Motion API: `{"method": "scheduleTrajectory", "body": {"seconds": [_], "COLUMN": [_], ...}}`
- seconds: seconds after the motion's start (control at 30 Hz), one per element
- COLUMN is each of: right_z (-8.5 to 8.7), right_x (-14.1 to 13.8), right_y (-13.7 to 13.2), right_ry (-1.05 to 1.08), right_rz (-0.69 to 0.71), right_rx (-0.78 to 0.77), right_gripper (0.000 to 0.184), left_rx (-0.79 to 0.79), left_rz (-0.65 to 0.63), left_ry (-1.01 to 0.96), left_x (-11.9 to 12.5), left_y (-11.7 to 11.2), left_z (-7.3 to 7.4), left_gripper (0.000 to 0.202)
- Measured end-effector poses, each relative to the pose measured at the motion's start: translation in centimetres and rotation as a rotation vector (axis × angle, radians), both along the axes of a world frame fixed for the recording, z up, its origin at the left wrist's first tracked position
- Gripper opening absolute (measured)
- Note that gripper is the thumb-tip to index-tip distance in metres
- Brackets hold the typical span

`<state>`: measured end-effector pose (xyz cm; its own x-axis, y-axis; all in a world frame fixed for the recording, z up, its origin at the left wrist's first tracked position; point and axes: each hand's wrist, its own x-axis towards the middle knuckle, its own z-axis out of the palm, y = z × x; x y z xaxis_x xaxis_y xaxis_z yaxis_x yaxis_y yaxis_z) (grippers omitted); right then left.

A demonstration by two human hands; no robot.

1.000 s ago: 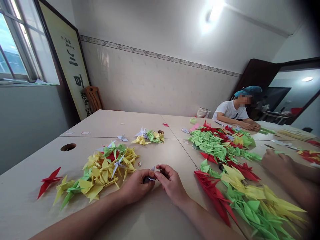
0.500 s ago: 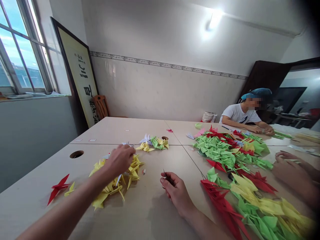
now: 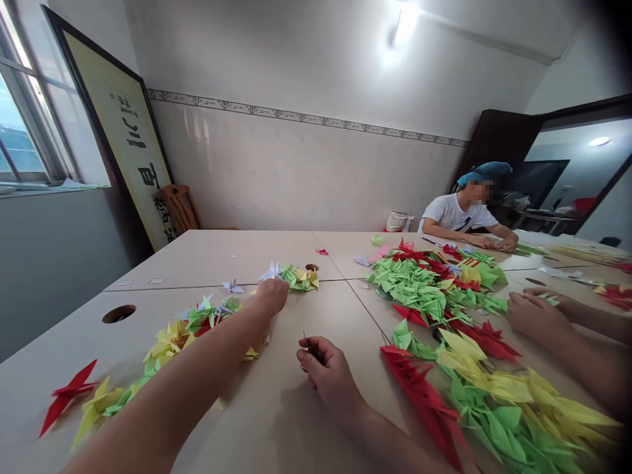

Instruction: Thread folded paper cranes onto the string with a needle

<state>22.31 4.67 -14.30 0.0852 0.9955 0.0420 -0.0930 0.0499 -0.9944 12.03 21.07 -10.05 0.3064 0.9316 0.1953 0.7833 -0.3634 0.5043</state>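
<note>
Away from the paper heap (image 3: 170,340), our left hand (image 3: 272,295) has moved across to the small cluster of folded papers (image 3: 299,279) beside a round hole (image 3: 311,267). From the head camera we see its fingers bent downward at the cluster, but cannot tell how far apart they are or whether they hold anything. Our right hand (image 3: 323,368) pinches a thin needle (image 3: 305,339), tip up. Our left forearm (image 3: 197,378) blocks much of the heap. Rightward lie green papers (image 3: 415,284) and red papers (image 3: 419,392), with a co-worker's hands (image 3: 536,321) past them.
</note>
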Motion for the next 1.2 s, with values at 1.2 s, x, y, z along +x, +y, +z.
{"method": "scheduleTrajectory", "body": {"seconds": [1.2], "right_z": [0.0], "right_x": [-0.1], "right_y": [-0.6], "right_ry": [-0.220], "right_rz": [0.026], "right_rx": [0.189], "right_gripper": [0.028], "left_rx": [-0.280], "left_rz": [-0.143], "left_ry": [-1.212], "left_x": [-3.1], "left_y": [-12.9], "left_z": [-2.0], "left_gripper": [0.030]}}
